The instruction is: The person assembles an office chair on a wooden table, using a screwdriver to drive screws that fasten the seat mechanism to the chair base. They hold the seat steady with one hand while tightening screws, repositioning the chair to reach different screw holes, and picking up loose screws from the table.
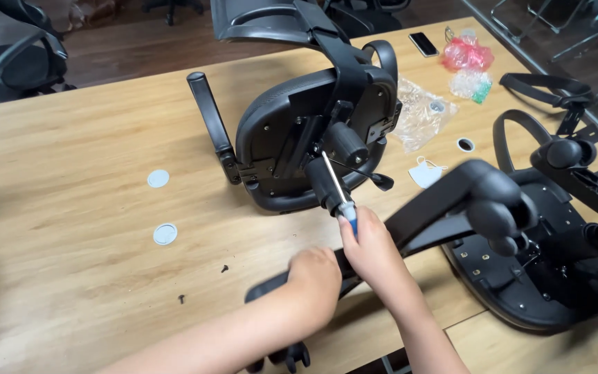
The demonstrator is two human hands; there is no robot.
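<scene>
A black office chair seat (292, 131) lies upside down on the wooden table (70, 208), its backrest pointing away from me. My right hand (370, 249) grips a screwdriver (339, 197) with a blue handle, and its shaft points up into the seat's underside mechanism. My left hand (315, 280) presses down on a black chair base leg (271, 285) that lies across the table's near edge. The base's hub (496, 204) and another leg (437, 201) rise blurred at the right.
A second upturned seat (541, 277) lies at the right. Two white discs (161, 206) and small black screws (224, 268) sit on the left. Plastic bags (420, 114), a phone (423, 43), a face mask (426, 173) and a loose armrest (541, 86) lie beyond.
</scene>
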